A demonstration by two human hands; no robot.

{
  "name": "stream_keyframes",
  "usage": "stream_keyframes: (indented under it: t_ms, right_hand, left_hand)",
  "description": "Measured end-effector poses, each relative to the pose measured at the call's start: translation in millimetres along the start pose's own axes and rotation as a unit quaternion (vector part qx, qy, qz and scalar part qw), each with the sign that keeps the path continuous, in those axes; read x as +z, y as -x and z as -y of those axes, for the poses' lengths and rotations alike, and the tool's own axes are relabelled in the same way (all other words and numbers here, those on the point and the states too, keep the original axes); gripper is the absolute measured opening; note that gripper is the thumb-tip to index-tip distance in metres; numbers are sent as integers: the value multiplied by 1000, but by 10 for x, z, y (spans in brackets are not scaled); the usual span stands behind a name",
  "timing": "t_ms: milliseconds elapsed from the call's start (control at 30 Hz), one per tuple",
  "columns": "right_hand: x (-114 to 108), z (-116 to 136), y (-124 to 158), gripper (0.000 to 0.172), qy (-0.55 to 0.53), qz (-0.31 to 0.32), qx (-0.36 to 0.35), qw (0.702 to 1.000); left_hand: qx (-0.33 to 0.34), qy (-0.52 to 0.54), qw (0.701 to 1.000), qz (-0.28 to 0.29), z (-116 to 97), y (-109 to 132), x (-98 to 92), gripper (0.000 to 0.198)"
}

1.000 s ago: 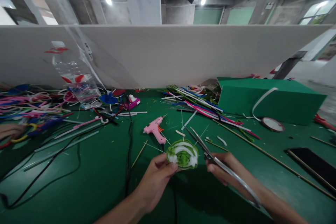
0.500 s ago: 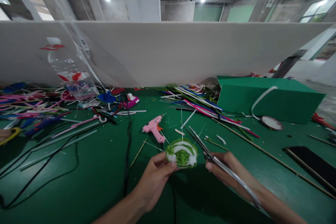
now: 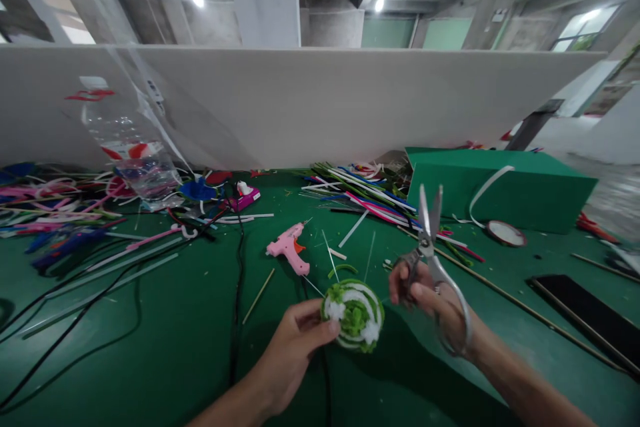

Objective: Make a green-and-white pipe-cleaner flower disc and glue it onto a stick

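Between the thumb and fingers of my left hand (image 3: 300, 347) is a round green-and-white coil of fuzzy pipe cleaners (image 3: 356, 315), with thin clear spikes sticking out of its far side. My right hand (image 3: 425, 297) grips a pair of metal scissors (image 3: 426, 240) by the handles. Their blades point up and stand slightly apart, to the right of the coil and not touching it. Beyond the coil, a pink hot glue gun (image 3: 289, 248) lies on the green table. A short green cut piece (image 3: 343, 270) rests just past the coil.
At the back lies a pile of coloured pipe cleaners (image 3: 357, 190), beside a green box (image 3: 505, 190). A clear plastic bottle (image 3: 127, 140) leans at the left, near black cables (image 3: 239, 280). A phone (image 3: 585, 310) and a long thin stick (image 3: 500, 293) lie to the right.
The scissors have swung away from the coil to the right and now point upward. The coil has shifted slightly down and right and turned. A green cut piece now shows on the table.
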State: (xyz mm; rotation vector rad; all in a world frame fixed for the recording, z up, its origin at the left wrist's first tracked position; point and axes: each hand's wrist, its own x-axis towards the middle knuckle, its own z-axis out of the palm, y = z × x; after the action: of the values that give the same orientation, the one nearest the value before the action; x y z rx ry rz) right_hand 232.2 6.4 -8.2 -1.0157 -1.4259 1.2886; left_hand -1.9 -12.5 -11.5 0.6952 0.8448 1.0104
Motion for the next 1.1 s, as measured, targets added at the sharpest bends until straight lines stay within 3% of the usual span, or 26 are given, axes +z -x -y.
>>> stream_keyframes:
  t_ms: [67,200,400,500,700,1100]
  right_hand:
    - [35,-3,3,29,-59,23,-25,998]
    - [142,-33,19,28,-108,29,0,994]
    - [233,-94,28,32,-145,-34,-1,989]
    - [264,-45,37,33,-176,-52,12,983]
    - [296,34,37,31,-185,-44,45,981]
    - [307,-39,48,30,-155,-47,31,986]
  left_hand:
    - [-8,-23,999,22,-2,16,22,20]
    - [-33,-100,992,65,5,24,42,14]
    - [-41,-49,997,43,13,31,51,26]
    - [-43,-31,997,47,5,25,60,19]
    - [-14,-17,1000,19,-26,-41,46,17]
    - [-29,-12,998,47,30,-37,8,11]
